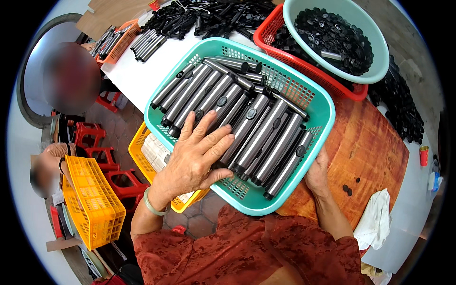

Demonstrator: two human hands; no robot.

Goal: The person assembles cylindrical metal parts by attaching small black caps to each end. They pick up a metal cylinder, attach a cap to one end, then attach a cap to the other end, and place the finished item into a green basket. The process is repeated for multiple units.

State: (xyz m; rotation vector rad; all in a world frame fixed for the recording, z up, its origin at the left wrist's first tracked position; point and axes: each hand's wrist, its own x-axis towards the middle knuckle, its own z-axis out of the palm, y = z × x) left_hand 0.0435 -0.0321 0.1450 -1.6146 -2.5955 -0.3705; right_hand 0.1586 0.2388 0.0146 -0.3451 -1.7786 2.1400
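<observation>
A teal plastic basket (pixel 327 135) is tilted in front of me, filled with silver-grey tubes (pixel 259 128) that have black ends. Several of them carry a black oval piece on the side. Most lie side by side, with a few crosswise at the far end. My left hand (pixel 197 152) rests on the near left tubes, palm down with its fingers spread. At the basket's right side, my right hand (pixel 317 173) holds the basket from outside; its fingertips are hidden behind the wall.
A red basket (pixel 354 90) bears a pale green basin (pixel 380 33) of small black parts. Black parts (pixel 213 19) are heaped across the white table. Yellow crates (pixel 95 199) and red stools (pixel 126 183) stand at left, near two people. A white cloth (pixel 375 218) lies on the wooden board (pixel 361 152).
</observation>
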